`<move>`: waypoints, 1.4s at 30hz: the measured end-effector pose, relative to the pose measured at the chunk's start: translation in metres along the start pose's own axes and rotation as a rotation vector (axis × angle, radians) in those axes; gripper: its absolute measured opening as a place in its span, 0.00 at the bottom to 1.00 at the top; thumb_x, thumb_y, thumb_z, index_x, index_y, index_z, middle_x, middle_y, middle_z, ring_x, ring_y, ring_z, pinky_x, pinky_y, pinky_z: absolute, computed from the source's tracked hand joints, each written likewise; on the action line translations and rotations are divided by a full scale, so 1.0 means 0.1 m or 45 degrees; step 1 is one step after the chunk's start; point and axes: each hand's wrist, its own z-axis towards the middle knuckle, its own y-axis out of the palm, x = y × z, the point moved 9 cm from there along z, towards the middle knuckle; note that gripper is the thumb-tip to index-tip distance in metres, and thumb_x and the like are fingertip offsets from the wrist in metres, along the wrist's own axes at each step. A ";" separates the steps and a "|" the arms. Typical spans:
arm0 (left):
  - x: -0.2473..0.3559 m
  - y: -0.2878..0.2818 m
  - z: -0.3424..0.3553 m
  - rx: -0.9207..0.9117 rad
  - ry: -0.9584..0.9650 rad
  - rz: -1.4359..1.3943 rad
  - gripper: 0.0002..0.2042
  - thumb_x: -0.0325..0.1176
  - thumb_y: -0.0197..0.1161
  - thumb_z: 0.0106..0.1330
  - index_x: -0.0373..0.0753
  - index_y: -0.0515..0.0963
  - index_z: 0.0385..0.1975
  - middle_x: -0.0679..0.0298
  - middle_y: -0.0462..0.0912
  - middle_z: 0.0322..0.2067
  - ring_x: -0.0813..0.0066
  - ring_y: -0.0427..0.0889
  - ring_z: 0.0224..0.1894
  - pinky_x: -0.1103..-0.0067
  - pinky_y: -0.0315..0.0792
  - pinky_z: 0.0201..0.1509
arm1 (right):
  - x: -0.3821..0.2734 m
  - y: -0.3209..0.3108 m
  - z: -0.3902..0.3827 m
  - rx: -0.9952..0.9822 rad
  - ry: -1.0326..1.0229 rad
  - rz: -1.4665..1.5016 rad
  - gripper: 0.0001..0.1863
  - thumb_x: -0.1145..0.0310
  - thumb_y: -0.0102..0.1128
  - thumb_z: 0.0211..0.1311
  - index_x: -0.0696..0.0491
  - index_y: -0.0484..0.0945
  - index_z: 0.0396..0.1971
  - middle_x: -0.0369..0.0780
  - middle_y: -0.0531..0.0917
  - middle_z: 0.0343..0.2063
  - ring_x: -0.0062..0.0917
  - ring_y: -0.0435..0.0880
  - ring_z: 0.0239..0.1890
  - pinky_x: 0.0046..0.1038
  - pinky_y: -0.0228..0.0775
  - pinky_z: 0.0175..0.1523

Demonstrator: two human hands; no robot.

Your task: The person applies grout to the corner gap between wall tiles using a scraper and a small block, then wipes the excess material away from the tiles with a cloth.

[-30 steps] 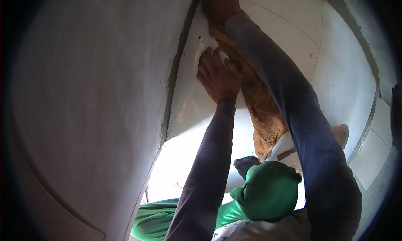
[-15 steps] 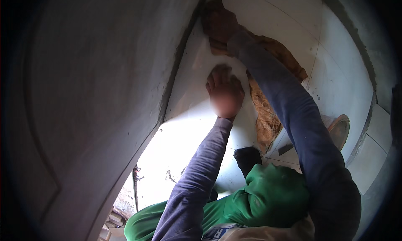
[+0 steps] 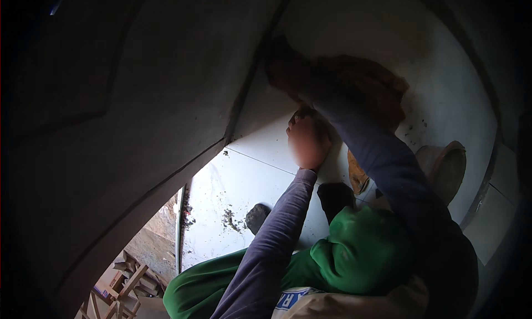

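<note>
In deep shadow near the wall's foot, my right hand is closed on a brown cloth. The cloth lies bunched on the pale tiled floor, partly hidden under my right forearm, and one corner shows below the forearm. Close by, on the near side of that forearm, my left hand is low over the tiles. Its fingers are bent and closed beside the cloth's edge; what they hold, if anything, is hidden.
A grey wall slopes along the left. A round bucket-like container stands at the right. A dark stone-like lump and dirt crumbs lie on the tiles. Wood pieces are past the floor edge, lower left.
The cloth is more bunched, and its near strip shows less. My left hand has come nearer the right forearm. The view has shifted, darkening the far part and showing more floor at lower left.
</note>
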 end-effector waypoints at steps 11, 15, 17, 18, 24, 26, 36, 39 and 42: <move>0.21 -0.11 -0.64 0.104 0.053 -0.218 0.23 0.41 0.71 0.64 0.33 0.80 0.53 0.51 0.79 0.57 0.45 0.72 0.63 0.56 0.66 0.68 | -0.34 -0.50 -0.90 0.452 -0.099 0.602 0.16 0.66 0.67 0.59 0.58 0.85 0.46 0.50 0.82 0.52 0.45 0.78 0.63 0.44 0.77 0.65; 0.18 -0.21 -0.27 0.159 -0.089 -0.303 0.15 0.39 0.66 0.72 0.34 0.83 0.48 0.55 0.84 0.51 0.47 0.77 0.58 0.56 0.69 0.64 | 1.07 -0.11 -1.06 -0.051 0.192 -0.290 0.16 0.68 0.65 0.64 0.54 0.86 0.50 0.52 0.83 0.57 0.48 0.81 0.65 0.54 0.77 0.62; 0.40 -0.06 0.06 0.095 -0.050 -0.309 0.15 0.39 0.66 0.72 0.36 0.83 0.50 0.53 0.84 0.55 0.48 0.78 0.60 0.58 0.69 0.66 | 2.27 0.36 -1.56 -0.335 0.427 -0.797 0.17 0.68 0.62 0.67 0.53 0.86 0.53 0.51 0.84 0.57 0.49 0.83 0.60 0.60 0.74 0.63; 0.55 -0.09 0.24 0.166 0.105 -0.280 0.15 0.39 0.66 0.72 0.36 0.83 0.51 0.54 0.84 0.57 0.48 0.78 0.61 0.59 0.70 0.67 | 2.73 0.46 -1.80 -0.421 0.702 -0.789 0.17 0.68 0.61 0.68 0.53 0.86 0.55 0.51 0.84 0.57 0.49 0.85 0.58 0.63 0.72 0.64; 0.99 0.27 1.55 0.382 0.467 -0.021 0.20 0.38 0.65 0.70 0.38 0.83 0.59 0.54 0.82 0.64 0.47 0.78 0.68 0.56 0.71 0.71 | 2.51 0.25 -1.78 0.350 0.825 0.070 0.20 0.65 0.62 0.67 0.57 0.84 0.56 0.53 0.84 0.56 0.49 0.86 0.54 0.56 0.79 0.56; 1.10 0.39 2.05 0.388 0.472 0.048 0.21 0.38 0.64 0.70 0.38 0.82 0.60 0.53 0.81 0.65 0.46 0.76 0.70 0.54 0.70 0.72 | 2.27 -0.09 -1.53 0.512 0.486 0.235 0.21 0.63 0.60 0.70 0.55 0.80 0.59 0.57 0.80 0.59 0.51 0.85 0.53 0.54 0.81 0.54; 1.55 0.65 2.77 0.418 0.162 0.434 0.28 0.45 0.53 0.75 0.43 0.72 0.73 0.53 0.69 0.75 0.44 0.65 0.79 0.49 0.62 0.75 | 4.75 0.43 -0.33 0.158 1.087 -0.147 0.23 0.69 0.50 0.79 0.70 0.73 0.65 0.63 0.76 0.63 0.53 0.82 0.58 0.56 0.79 0.59; 1.45 0.57 2.86 0.346 0.067 0.433 0.28 0.45 0.53 0.74 0.44 0.72 0.73 0.55 0.70 0.75 0.45 0.64 0.79 0.49 0.61 0.75 | 4.97 0.43 0.32 0.106 1.112 -0.002 0.25 0.66 0.49 0.80 0.68 0.73 0.66 0.64 0.73 0.66 0.54 0.78 0.63 0.59 0.75 0.64; 1.48 0.56 2.89 0.288 0.017 0.409 0.28 0.45 0.54 0.74 0.45 0.72 0.73 0.57 0.69 0.75 0.47 0.64 0.79 0.50 0.61 0.74 | 5.25 0.47 0.68 0.153 1.162 0.199 0.25 0.65 0.49 0.80 0.65 0.73 0.68 0.61 0.72 0.69 0.54 0.75 0.68 0.57 0.71 0.70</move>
